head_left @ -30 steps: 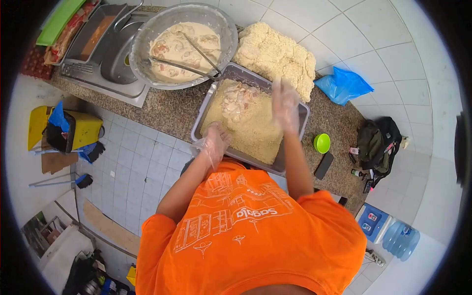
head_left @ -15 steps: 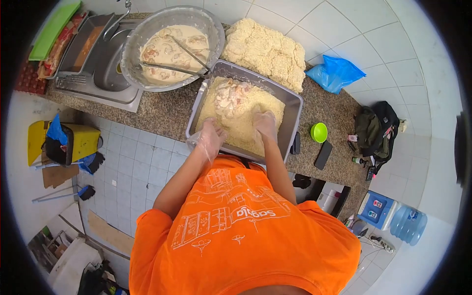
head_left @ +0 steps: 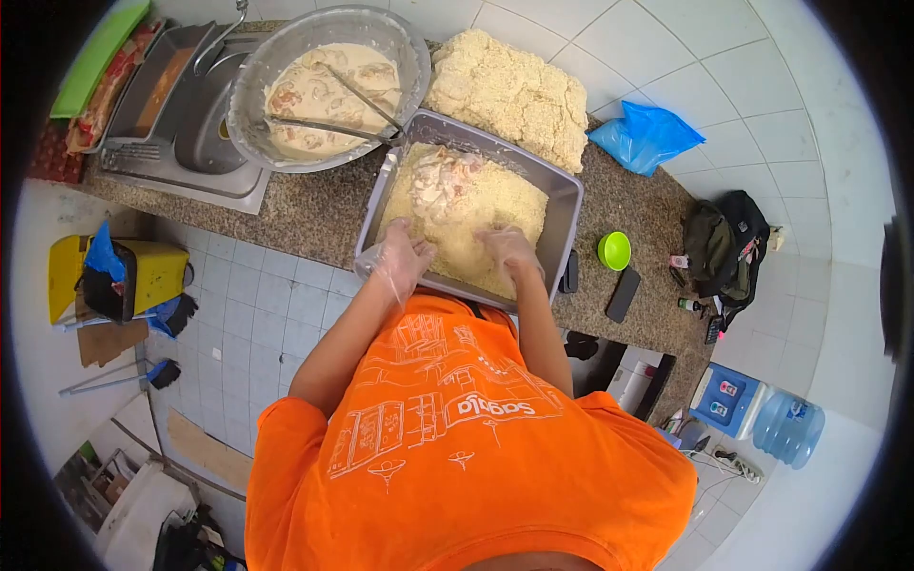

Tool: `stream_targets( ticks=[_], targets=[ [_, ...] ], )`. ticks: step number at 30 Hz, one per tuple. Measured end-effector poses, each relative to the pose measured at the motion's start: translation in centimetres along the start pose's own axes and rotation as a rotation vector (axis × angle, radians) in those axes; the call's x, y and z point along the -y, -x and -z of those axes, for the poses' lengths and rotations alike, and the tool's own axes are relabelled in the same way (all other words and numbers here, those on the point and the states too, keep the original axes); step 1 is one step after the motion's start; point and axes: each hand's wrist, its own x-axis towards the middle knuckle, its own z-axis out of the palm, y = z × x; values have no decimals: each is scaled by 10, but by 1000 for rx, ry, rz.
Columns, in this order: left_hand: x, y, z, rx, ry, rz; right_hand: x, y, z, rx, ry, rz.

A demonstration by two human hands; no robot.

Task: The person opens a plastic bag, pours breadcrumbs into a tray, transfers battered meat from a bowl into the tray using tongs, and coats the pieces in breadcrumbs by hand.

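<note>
Frame centre: left hand (head_left: 404, 257), loosely spread, and right hand (head_left: 509, 249), grip unclear, touch crumbs (head_left: 509, 195) in tub (head_left: 564, 217); meat (head_left: 446, 181) above.

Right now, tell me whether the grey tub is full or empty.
Partly filled: crumbs lie inside the tub, whose walls show above them.

The right hand (head_left: 509, 249) has moved closer to the left hand (head_left: 404, 257).
</note>
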Motion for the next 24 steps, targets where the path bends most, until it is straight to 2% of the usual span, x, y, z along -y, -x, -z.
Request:
stream_targets(
  ticks=[1,3,4,6,7,9,10,12,13,15,19,21,22,24],
  targets=[
    [0,0,-1,-13,-1,-2,23,15,-5,0,0,-3],
    [0,1,-2,-13,-4,-1,103,57,-17,-283,34,-263],
    [-1,1,-1,-14,-5,-2,91,51,-16,-279,34,-263],
    [3,-6,6,-26,15,-5,52,28,-16,-429,-137,47],
    [3,-5,7,-32,30,-4,47,20,-20,-420,-137,48],
    [1,2,6,-18,26,-25,40,11,-25,-360,108,297],
    [0,6,2,4,21,-45,58,16,-28,-364,110,300],
    [1,4,0,-4,21,-29,116,35,-40,-357,477,-58],
    [0,4,0,-20,25,-18,106,23,-45,-357,481,-50],
    [1,5,1,-16,28,-38,89,5,-57,-492,597,60],
    [-1,7,-2,-37,57,-20,102,10,-50,-427,600,-19],
    [-1,13,-4,-38,61,-15,89,10,-46,-525,690,126],
    [-3,15,-5,-41,66,-12,77,4,-41,-525,690,132],
    [-3,11,-2,-48,88,-12,48,-6,-26,-483,740,309]
  ],
)
